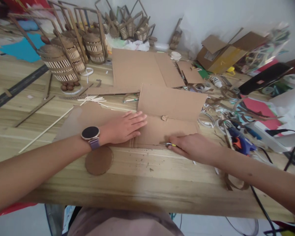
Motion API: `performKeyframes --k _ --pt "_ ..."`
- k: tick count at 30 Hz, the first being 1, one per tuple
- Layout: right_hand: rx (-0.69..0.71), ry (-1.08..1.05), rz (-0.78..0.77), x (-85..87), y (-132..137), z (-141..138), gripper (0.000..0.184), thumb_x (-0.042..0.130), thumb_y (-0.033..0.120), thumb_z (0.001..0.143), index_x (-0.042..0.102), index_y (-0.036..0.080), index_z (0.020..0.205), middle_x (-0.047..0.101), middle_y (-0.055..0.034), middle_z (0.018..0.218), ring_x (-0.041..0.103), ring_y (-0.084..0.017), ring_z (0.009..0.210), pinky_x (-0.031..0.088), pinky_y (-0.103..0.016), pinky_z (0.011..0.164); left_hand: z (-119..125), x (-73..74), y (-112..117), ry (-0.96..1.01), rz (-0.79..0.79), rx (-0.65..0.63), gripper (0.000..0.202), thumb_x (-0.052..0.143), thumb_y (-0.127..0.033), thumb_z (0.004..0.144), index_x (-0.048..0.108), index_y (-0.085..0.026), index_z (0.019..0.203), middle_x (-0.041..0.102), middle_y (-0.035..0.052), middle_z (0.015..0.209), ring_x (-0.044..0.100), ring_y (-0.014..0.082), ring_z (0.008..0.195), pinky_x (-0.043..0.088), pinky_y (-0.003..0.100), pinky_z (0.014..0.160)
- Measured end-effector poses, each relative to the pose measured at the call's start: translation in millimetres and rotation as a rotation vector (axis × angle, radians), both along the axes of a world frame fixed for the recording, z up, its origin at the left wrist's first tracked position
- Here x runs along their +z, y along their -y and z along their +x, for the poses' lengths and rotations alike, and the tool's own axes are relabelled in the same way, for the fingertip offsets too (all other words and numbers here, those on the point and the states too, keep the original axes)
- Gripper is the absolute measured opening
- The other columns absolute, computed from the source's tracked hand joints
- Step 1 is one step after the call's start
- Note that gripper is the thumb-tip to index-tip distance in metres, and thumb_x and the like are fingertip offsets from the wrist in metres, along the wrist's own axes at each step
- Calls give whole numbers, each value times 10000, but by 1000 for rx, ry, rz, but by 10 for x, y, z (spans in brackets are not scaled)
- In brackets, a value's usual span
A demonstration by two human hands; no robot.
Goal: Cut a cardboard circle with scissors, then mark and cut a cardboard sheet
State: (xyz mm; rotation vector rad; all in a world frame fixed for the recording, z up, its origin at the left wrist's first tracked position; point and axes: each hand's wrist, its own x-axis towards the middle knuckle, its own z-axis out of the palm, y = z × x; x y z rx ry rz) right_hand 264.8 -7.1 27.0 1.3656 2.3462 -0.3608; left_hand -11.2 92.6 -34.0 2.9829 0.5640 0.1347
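My left hand (123, 127), with a watch (90, 132) at its wrist, lies flat with fingers spread on a sheet of brown cardboard (154, 132). My right hand (191, 146) is closed round a utility knife (170, 144) with a metal tip and a bit of yellow showing; most of its handle is hidden in the fingers. The knife tip meets the cardboard close to its near edge. A creased flap (172, 101) forms the far part of the sheet. A round cardboard disc (99, 160) lies just below my left wrist.
Several small lidded baskets (56, 62) with tall handles stand at the back left. Behind the sheet lies another cardboard panel (137, 67). Thin pale sticks (94, 99) are piled nearby. A blue glue gun (241, 141), cables and scraps crowd the right side.
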Motion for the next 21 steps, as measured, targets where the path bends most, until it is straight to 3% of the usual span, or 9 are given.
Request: performKeyframes --k 4,7,15,21 --pt "28 21 -18 28 -23 11 276 387 307 1050 638 195 1069 758 -77 974 729 -238 842 392 -288 603 -157 -37 48 -27 -8 49 599 291 -489 1064 402 -131 1532 335 143 1635 244 330 1524 186 498 1229" --pt "45 59 -12 41 -21 -3 266 398 305 1052 641 198 1039 761 -66 937 727 -227 807 353 -280 574 -125 -84 90 -13 6 61 563 316 -486 1060 414 -191 1529 349 119 1633 256 326 1519 178 510 1226" --pt "67 131 12 76 -39 -148 229 439 266 1038 649 193 1092 768 -76 855 724 -228 718 243 -282 500 -84 -83 115 -2 21 55 525 332 -451 1061 436 -221 1522 354 108 1632 287 336 1504 207 535 1211" --pt "71 284 14 146 -16 -218 249 468 141 994 673 211 1117 761 -84 783 732 -252 692 206 -294 473 -94 -76 117 -22 11 53 539 297 -464 1066 415 -225 1534 344 109 1637 277 333 1509 213 542 1209"
